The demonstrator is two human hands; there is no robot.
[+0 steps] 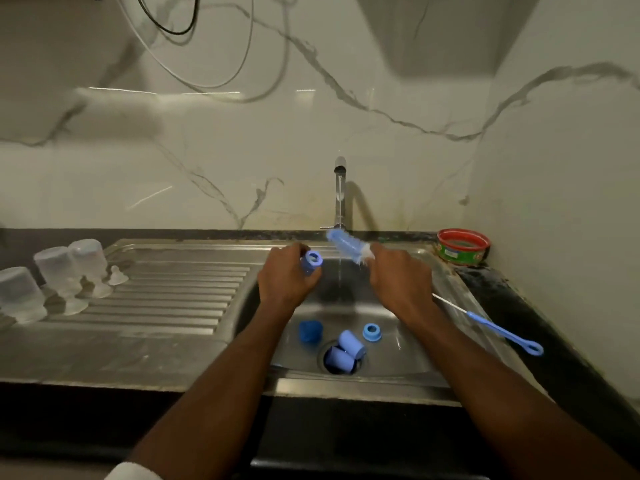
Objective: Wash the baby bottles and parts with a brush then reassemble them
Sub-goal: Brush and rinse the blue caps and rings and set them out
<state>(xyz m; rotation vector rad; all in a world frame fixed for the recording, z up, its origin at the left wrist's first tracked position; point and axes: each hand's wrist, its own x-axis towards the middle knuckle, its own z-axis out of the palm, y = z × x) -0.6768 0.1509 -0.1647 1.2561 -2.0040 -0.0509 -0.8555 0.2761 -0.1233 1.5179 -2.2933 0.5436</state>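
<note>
Ring (311, 261) gripped in left hand (287, 275), opening facing brush (348, 245) clutched in right hand (398, 278), bristles angled toward it, just apart.

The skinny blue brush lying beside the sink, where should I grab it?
Grab the thin blue brush with the loop handle by its thicker blue handle, near the loop end, coming from above. It lies flat on the steel sink's rim, and the white wire bristle end looks too thin to grip.
</note>
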